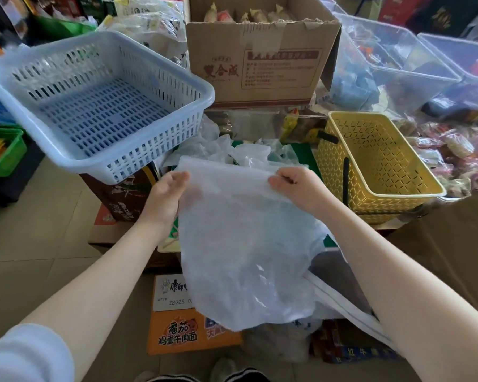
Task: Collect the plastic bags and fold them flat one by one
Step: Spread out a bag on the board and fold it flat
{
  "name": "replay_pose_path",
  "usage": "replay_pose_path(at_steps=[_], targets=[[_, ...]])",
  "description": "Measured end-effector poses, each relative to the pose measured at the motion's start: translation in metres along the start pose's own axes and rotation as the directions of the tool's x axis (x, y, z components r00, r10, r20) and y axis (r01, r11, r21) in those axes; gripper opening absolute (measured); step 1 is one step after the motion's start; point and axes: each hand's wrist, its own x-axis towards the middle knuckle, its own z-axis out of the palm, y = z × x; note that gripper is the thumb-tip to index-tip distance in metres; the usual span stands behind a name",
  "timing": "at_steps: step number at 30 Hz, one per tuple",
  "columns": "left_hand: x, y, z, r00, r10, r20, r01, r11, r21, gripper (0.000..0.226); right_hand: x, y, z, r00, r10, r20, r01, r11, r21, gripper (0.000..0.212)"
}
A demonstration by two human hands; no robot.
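Observation:
A translucent white plastic bag (240, 244) hangs spread out in front of me, held up by its top edge. My left hand (163, 197) grips the bag's upper left corner, its fingers partly behind the film. My right hand (298, 186) pinches the upper right corner between thumb and fingers. Behind the held bag, a heap of crumpled plastic bags (232, 150) lies on a surface between the two baskets.
A pale blue slotted basket (160, 158) sits tilted on a brown box at the left. A yellow basket (384, 194) with black handles stands at the right. A cardboard box (260, 64) is behind. Flattened cartons (182, 334) lie on the tiled floor by my feet.

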Motion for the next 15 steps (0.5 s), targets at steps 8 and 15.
replay_pose_path(at_steps=[8, 15], targets=[[-0.002, -0.082, -0.020, 0.932, -0.360, -0.040, 0.349, 0.864, 0.362, 0.030, 0.120, 0.035, 0.030, 0.977, 0.136, -0.163, -0.163, 0.973, -0.164, 0.023], [0.028, -0.089, -0.006, 0.908, -0.225, -0.354, 0.363, 0.842, 0.398, 0.008, 0.061, 0.018, 0.101, 0.935, -0.270, -0.230, 0.241, 0.960, -0.146, 0.044]])
